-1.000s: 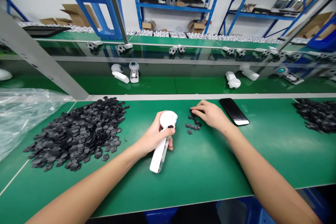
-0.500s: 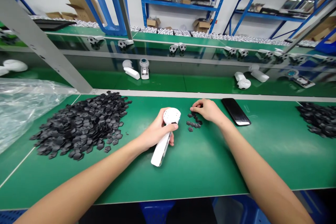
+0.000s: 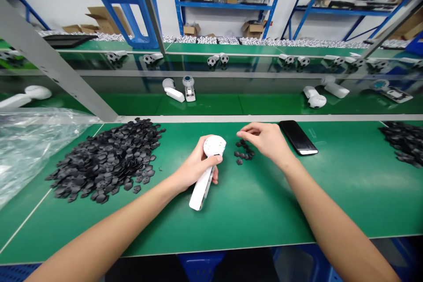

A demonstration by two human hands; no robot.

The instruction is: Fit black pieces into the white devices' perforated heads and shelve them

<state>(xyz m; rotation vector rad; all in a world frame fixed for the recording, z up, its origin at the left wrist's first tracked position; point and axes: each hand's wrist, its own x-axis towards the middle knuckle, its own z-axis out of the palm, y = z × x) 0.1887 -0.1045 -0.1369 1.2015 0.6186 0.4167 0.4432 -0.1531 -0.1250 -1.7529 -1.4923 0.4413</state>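
My left hand (image 3: 193, 167) is wrapped around a white ball-headed plastic device (image 3: 201, 190), with the thumb across its neck. The round head points away from me and the long handle slants toward me. A dark spot shows on the head by my thumb. To the right, my right hand (image 3: 269, 139) hovers with thumb and fingertips pinched together; whether a piece is between them is too small to tell. Just below those fingertips lies a small cluster of black pentagon pieces (image 3: 244, 156) on the green tabletop (image 3: 238, 211).
A big heap of black pentagon pieces (image 3: 109, 158) spreads at left beside a clear plastic bag (image 3: 39, 141). A black phone (image 3: 298, 137) lies behind my right wrist. Another dark pile (image 3: 405, 143) is far right. White devices (image 3: 189, 89) lie on the green belt (image 3: 224, 103) beyond the ledge.
My right hand has lifted slightly off the small black pieces, its fingertips shifting a little left. My left hand still grips the white device in nearly the same place. The camera view has shifted slightly.
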